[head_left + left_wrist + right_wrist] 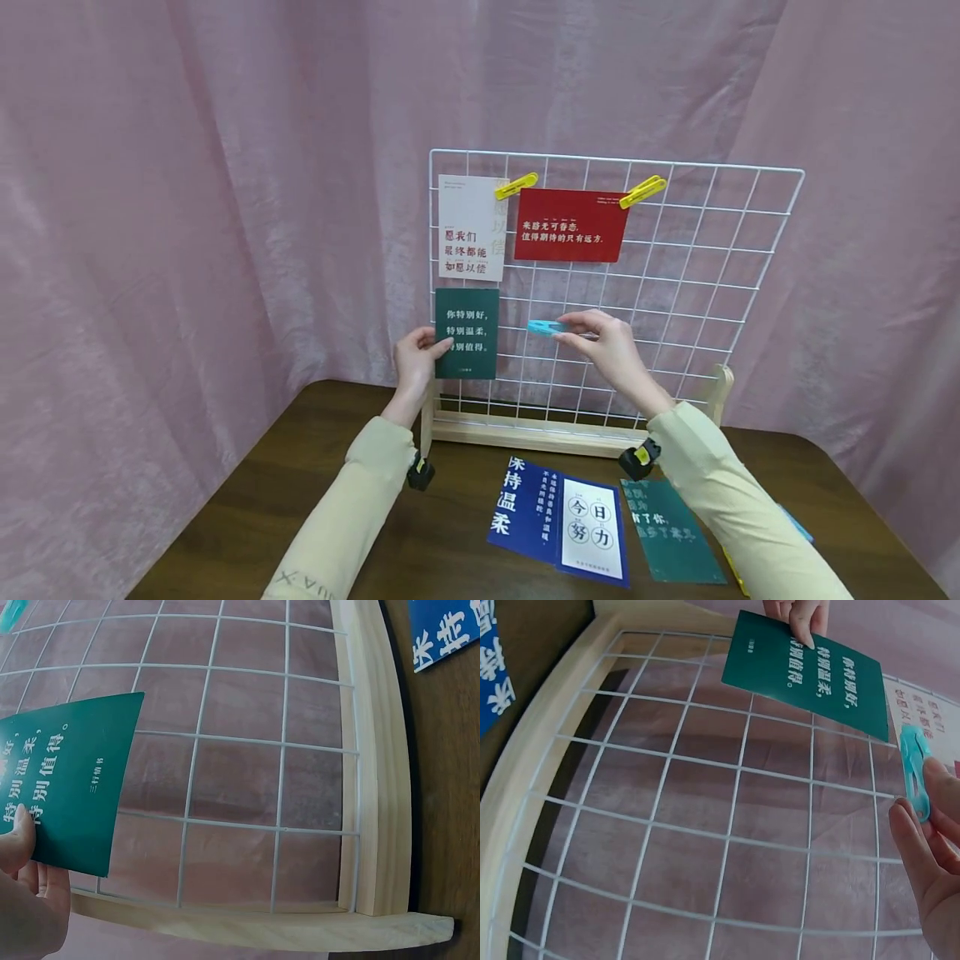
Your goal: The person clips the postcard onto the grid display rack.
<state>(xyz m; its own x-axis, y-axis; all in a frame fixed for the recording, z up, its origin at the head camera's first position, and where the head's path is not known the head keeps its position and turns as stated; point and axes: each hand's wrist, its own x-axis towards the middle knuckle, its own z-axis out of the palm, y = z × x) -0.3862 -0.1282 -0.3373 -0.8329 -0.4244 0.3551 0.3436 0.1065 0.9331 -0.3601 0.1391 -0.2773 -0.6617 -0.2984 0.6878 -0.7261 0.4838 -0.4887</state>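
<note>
My left hand point(417, 363) pinches a green card point(476, 360) by its left edge, thumb in front. In the head view the card is upright against the left side of a white wire grid point(678, 283), just below a white card point(469, 218). To the right of the green card, my right hand point(609, 343) holds a light blue clothespin point(913, 769) between thumb and fingers. The clothespin points left and is apart from the card. A yellow clothespin point(516, 186) sits at the white card's upper right corner; another yellow clothespin point(642, 192) grips a red card point(572, 227).
The grid stands in a wooden base point(525, 433) on a dark brown table point(247, 508). Before it lie a blue card point(525, 510), a white card with blue border point(592, 529) and a second green card point(671, 533). A pink curtain point(225, 208) hangs behind.
</note>
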